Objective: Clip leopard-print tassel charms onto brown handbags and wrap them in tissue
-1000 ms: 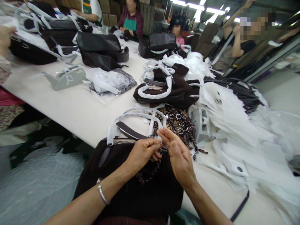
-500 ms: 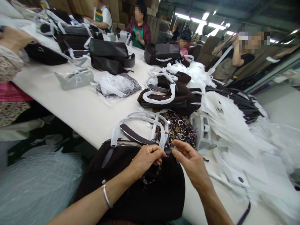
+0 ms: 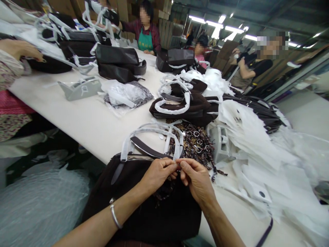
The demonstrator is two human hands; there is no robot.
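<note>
Over the dark bag (image 3: 154, 219) at lower centre, fine work on a beaded strand (image 3: 164, 196) seems in hand: the left hand (image 3: 158, 173) apparently pinches it, the right hand (image 3: 196, 176) pinches alongside, its hold hidden, and the next move likely calls for steady fingertips. Half a second ago the hands were apart; now they meet, and a raised white-handled bag (image 3: 111, 16) has appeared at upper left.

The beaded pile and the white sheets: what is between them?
A grey holder, likely a tape dispenser, stands between the pile and the sheets in the head view.
</note>
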